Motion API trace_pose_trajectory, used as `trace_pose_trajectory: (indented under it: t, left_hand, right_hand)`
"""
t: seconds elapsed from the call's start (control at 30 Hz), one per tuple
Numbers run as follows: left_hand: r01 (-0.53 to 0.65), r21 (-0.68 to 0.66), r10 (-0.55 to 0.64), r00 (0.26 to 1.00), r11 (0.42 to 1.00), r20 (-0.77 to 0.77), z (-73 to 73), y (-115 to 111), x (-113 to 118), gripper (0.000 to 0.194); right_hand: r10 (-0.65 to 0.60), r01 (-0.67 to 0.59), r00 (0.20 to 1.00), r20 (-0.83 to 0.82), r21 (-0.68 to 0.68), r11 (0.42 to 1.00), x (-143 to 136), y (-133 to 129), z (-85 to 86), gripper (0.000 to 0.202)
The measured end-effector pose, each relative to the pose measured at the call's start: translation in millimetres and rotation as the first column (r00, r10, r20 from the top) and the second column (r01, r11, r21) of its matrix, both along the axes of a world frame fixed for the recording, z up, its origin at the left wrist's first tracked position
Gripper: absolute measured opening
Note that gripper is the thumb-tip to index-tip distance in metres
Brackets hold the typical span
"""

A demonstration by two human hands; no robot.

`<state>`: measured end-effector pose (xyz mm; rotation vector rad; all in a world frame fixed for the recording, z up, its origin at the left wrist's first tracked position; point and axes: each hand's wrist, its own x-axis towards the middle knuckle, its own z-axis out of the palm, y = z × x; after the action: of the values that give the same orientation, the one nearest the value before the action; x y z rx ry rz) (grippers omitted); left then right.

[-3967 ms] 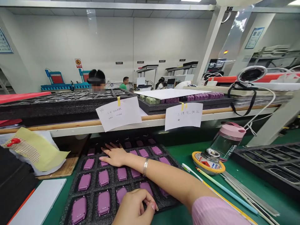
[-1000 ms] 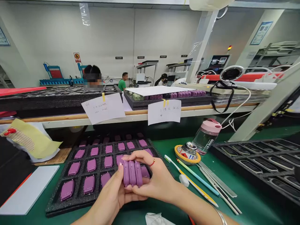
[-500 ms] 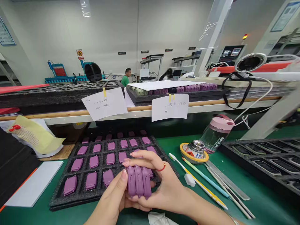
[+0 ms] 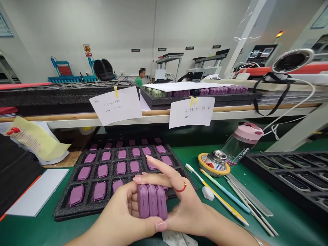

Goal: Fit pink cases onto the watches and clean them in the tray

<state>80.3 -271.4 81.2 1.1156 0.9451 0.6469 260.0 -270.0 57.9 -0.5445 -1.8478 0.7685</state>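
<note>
Three purple cases [image 4: 152, 201] stand side by side as a stack between both hands, their narrow edges facing the camera. My left hand [image 4: 124, 212] wraps round the stack from the left, its thumb across the bottom edge and its fingers behind. My right hand [image 4: 186, 201] grips it from the right, with fingers over the top and the index finger raised off it. Behind the hands lies a black foam tray [image 4: 61, 208] with rows of purple cases [image 4: 99, 190] in its compartments. A white cloth [image 4: 179, 238] is partly hidden under my right hand.
Right of the tray lie a toothbrush [image 4: 217, 194], a white block [image 4: 207, 193], thin strips and a yellow-rimmed dish [image 4: 205, 164] with a metal-topped container. A pink-lidded bottle [image 4: 241, 141] and another black tray [image 4: 271, 174] are farther right. A shelf [image 4: 153, 119] with paper notes crosses behind.
My left thumb has moved from the stack's upper left to its bottom edge. My right index finger has lifted. The view has shifted slightly.
</note>
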Motion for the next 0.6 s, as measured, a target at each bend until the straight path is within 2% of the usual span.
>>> trace_pose_trajectory:
  t: [0.2,0.6]
  left_hand:
    - [0.070,0.014,-0.069,0.996,0.997,-0.055,4.2,1.0,-2.0,0.062]
    - [0.051,-0.003,-0.051,0.997,0.999,-0.057,5.7,-0.5,-1.7,0.062]
  right_hand:
    - [-0.021,0.021,1.000,0.009,-0.010,1.000,-0.8,-1.4,2.6,0.113]
    - [-0.061,0.048,0.992,0.107,0.116,0.992,2.8,1.6,3.7,0.105]
